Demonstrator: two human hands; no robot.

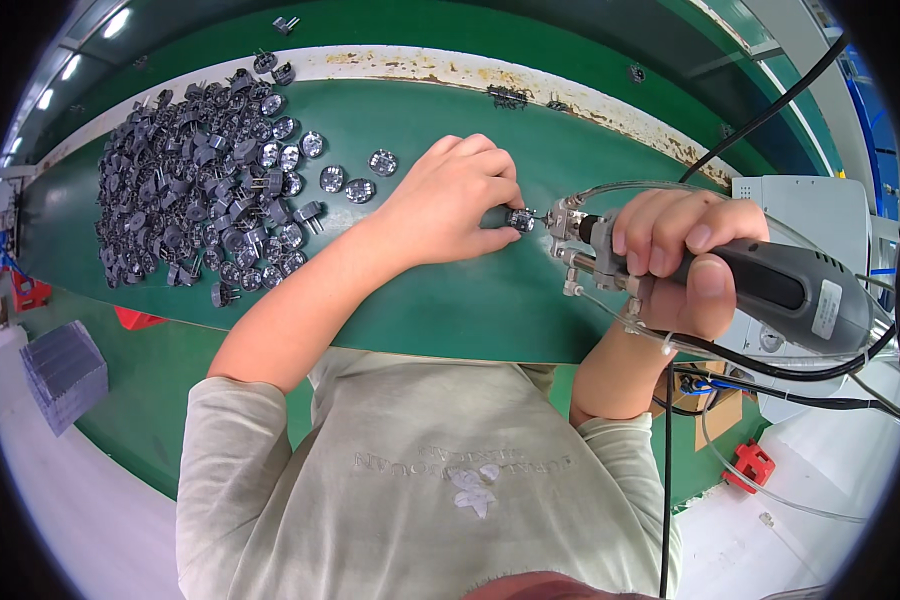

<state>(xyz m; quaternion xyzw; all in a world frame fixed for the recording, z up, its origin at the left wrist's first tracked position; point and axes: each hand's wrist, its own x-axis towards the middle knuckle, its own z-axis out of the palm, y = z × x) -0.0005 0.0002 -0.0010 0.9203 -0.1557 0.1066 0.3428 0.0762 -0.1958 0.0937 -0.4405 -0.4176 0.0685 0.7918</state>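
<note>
Between the thumb and fingers of my left hand (460, 200) is a small dark plug part (520, 220), held just above or on the green bench top, its clear-looking side partly showing. My right hand (690, 240) wraps round a grey and black power screwdriver (780, 285), laid nearly level. Its metal head (567, 222) carries thin clear tubes and points left. The thin tip meets or nearly meets the plug part; contact is too small to tell. Left of my hands a big heap of similar plug parts (185, 190) covers the bench, some with metal prongs showing.
Loose plug parts (360, 190) lie between the heap and my left forearm. A worn white ledge (400, 65) runs along the back of the green bench (450, 310). Black cables (770, 370) trail from the tool past a grey machine (805, 210) at the right. Red plastic stools (750, 467) stand below.
</note>
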